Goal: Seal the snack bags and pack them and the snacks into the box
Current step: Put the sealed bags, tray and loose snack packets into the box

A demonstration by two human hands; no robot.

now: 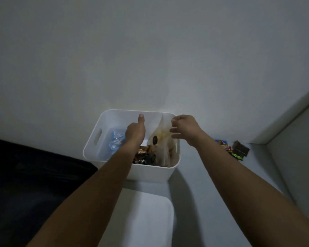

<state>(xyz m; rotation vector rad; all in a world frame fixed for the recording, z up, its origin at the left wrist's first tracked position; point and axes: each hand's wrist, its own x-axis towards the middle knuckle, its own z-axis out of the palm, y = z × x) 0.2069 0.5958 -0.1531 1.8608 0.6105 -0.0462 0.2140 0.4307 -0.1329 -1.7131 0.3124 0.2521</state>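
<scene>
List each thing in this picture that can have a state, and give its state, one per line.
white box: open-topped, upright, partly filled.
clear snack bag: upright at the box's right side, top pinched; seal cannot be told.
blue packets: lying in the box, left side.
brown snack packet: lying in the box.
loose snacks: outside the box, on the surface at right.
left hand: in the box, thumb up.
right hand: pinches the bag's top.

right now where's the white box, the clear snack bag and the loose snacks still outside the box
white box (151, 172): head view, near outer wall
clear snack bag (161, 139): head view, its middle, inside the box
loose snacks (235, 148): head view, middle of the pile
</scene>
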